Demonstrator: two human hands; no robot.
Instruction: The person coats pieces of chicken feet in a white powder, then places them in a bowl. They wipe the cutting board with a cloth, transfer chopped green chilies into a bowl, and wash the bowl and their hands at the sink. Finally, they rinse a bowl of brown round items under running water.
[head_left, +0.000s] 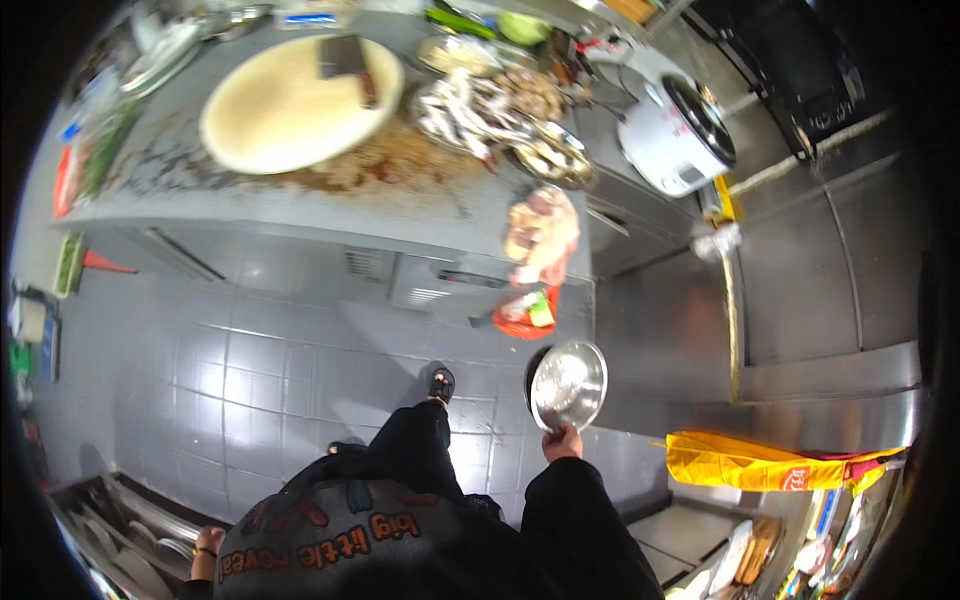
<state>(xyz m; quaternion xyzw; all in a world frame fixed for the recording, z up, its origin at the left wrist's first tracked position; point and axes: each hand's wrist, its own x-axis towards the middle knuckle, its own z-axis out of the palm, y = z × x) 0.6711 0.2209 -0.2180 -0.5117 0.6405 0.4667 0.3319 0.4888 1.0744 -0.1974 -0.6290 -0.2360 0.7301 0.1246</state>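
My right hand (562, 444) grips the rim of a shiny metal bowl (570, 384), held tilted above the floor on the right of my body. Beside my left hip is my left hand (211, 541), near a metal rack of plates (142, 536); whether it touches anything I cannot tell. Ahead, a cleaver (346, 64) lies on a large round cutting board (300, 112) on the counter. Right of the board are a heap of pale strips of food (465, 112), a metal dish of food (559, 157) and raw meat, seemingly poultry (544, 229), at the counter's edge.
A white rice cooker (671, 135) stands at the upper right, near stainless steel counters (660, 322). Below the counter's right end is a red bag-lined bin (525, 315). Yellow cloth or plastic (750, 461) hangs at the right. Grey floor tiles (300, 375) surround my feet.
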